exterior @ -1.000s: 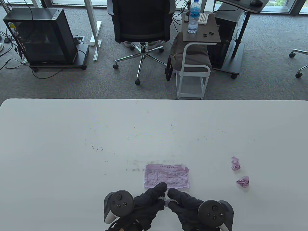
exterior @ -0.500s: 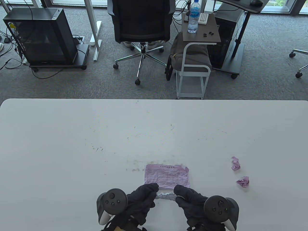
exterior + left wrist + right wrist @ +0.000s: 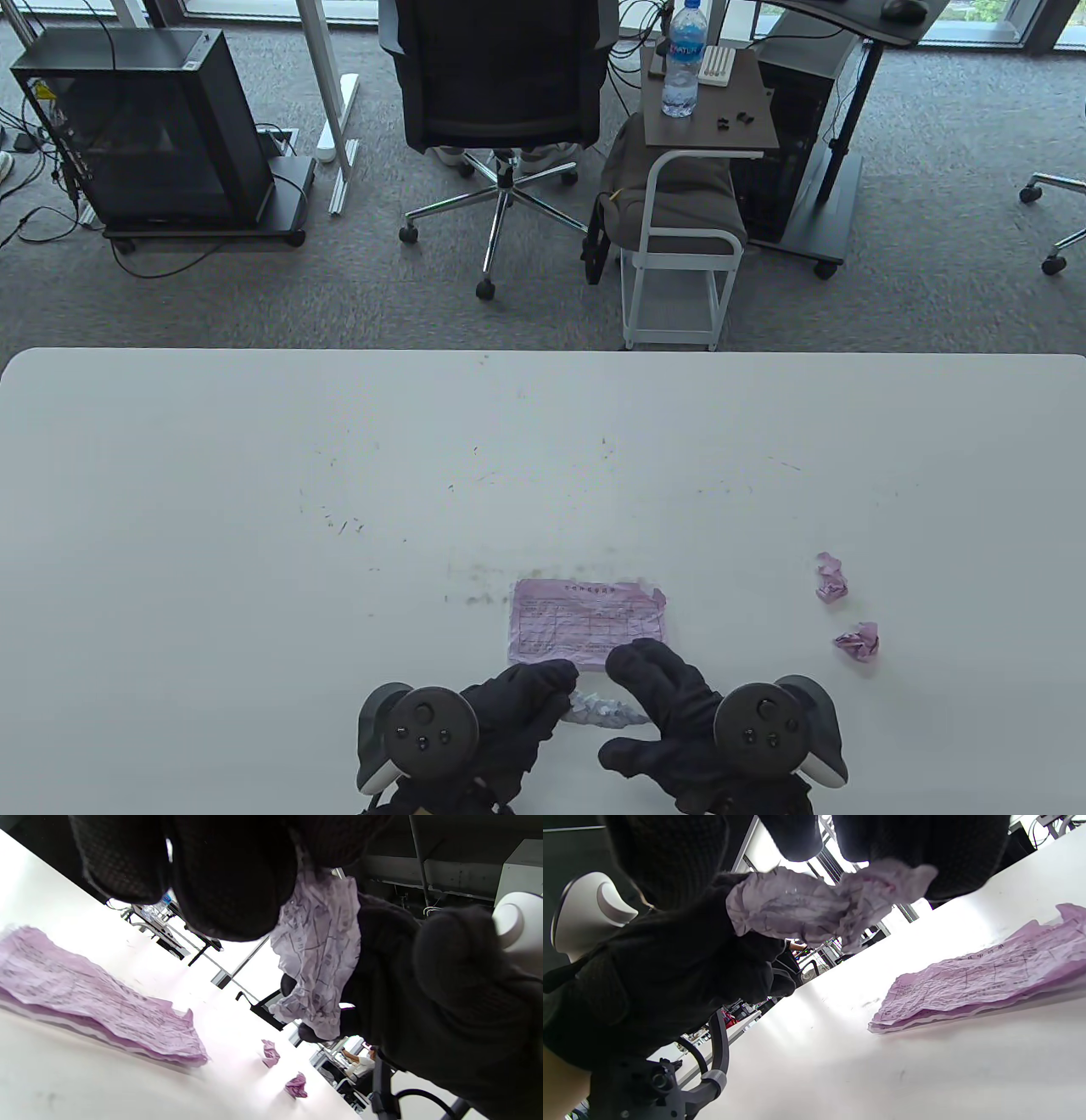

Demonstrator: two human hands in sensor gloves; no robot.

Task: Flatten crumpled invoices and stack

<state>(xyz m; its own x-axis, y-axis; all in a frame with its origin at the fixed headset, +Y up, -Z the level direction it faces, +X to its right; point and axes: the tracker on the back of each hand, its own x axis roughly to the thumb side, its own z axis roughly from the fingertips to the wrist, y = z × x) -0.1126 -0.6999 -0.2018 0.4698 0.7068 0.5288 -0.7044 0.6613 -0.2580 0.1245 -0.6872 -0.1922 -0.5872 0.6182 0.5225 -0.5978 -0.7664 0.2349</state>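
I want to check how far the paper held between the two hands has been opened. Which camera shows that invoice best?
The left wrist view: the half-opened invoice fills the middle, print and creases clear, between the left hand and right hand. The right wrist view shows it bunched and backlit. The table view gives only a pale strip.

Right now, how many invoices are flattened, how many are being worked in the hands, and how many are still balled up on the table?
Flattened invoices in the stack: cannot be counted; layered edges suggest more than 1
Invoice being opened between the left hand and right hand: 1
Crumpled balls at right: 2
Total: 3 plus the stack
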